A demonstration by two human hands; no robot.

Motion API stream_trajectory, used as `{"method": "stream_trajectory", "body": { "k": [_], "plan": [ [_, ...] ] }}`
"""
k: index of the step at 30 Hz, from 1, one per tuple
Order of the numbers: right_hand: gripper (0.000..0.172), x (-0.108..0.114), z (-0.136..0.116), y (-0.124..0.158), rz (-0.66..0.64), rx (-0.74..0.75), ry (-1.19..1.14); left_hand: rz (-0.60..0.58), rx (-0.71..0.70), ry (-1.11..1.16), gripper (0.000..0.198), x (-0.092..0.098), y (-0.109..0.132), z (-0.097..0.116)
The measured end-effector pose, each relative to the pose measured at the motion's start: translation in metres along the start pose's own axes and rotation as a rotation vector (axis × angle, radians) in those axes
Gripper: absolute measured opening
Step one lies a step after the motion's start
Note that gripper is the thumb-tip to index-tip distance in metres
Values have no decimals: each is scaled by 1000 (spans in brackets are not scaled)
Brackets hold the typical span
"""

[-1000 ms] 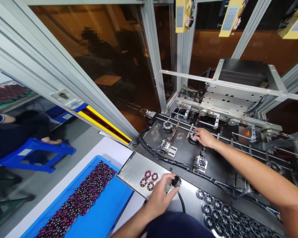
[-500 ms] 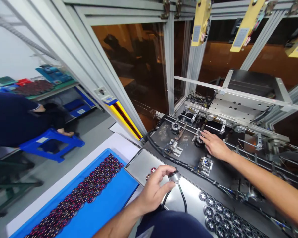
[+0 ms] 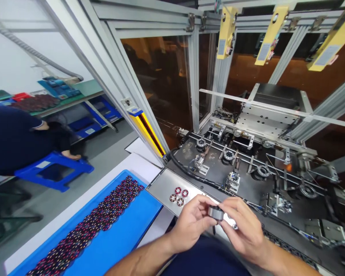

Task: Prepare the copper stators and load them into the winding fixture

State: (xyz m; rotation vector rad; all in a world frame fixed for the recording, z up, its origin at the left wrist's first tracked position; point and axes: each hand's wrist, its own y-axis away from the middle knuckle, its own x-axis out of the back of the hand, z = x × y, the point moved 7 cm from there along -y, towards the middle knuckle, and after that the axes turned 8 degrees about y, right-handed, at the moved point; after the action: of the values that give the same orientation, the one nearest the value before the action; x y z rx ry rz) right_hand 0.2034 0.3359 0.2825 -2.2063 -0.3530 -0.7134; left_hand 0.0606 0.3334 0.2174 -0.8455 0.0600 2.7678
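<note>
My left hand (image 3: 189,222) is closed, with thumb and fingers pinching a round silver metal part (image 3: 216,213) with a dark top. On the part's other side my right hand (image 3: 243,226) is closed, its thumb and fingertips gripping it too. Both hands are held above a metal tray (image 3: 161,186), near my lap. Left of the hands on that tray lie several small round wound cores, which look like motor stators (image 3: 180,201), with red and dark segments. The right hand partly covers a small shiny piece (image 3: 234,226). The part's underside is mostly hidden by fingers.
A blue tray (image 3: 132,226) at left carries rows of similar cores (image 3: 94,218). Ahead, a machine bed (image 3: 186,153) has round fixtures (image 3: 229,155), rods and cables. Yellow units (image 3: 268,38) hang above. A person (image 3: 11,138) sits on a blue stool (image 3: 54,168) at far left.
My right hand has come back from a fixture on the machine bed and now grips the silver part with my left. The left hand has shifted slightly right and down. More cores show on the metal tray.
</note>
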Motion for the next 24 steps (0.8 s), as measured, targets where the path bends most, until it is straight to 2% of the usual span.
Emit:
{"method": "stream_trajectory", "body": {
  "k": [2, 5, 8, 11, 13, 16, 18, 20, 21, 23, 24],
  "plan": [
    [49, 3, 3, 5, -94, -75, -53, 17, -8, -111, 33, -1, 2, 0],
    [28, 8, 11, 10, -273, -232, -197, -72, -81, -465, 29, -8, 5, 10],
    [23, 9, 22, 16, -401, -415, -404, -213, -227, -721, 35, -24, 8, 21],
    [22, 6, 29, 22, -478, -520, -573, -299, -304, -798, 47, -37, 11, 23],
    [24, 4, 26, 27, -536, -524, -649, -349, -305, -816, 52, -44, 13, 21],
    [30, 3, 15, 35, -645, -434, -711, -444, -277, -824, 55, -52, 15, 13],
    [31, 9, 15, 37, -693, -368, -719, -442, -273, -831, 60, -52, 16, 4],
    [30, 22, 37, 36, -716, -348, -624, -335, -245, -866, 65, -41, 13, -13],
    [31, 32, 59, 34, -707, -358, -498, -280, -216, -897, 61, -34, 12, -27],
    [35, 60, 121, 28, -642, -401, -152, -260, -136, -975, 43, -22, 12, -65],
    [38, 76, 158, 24, -587, -441, 79, -324, -103, -1020, 33, -20, 13, -89]
  ]
}}
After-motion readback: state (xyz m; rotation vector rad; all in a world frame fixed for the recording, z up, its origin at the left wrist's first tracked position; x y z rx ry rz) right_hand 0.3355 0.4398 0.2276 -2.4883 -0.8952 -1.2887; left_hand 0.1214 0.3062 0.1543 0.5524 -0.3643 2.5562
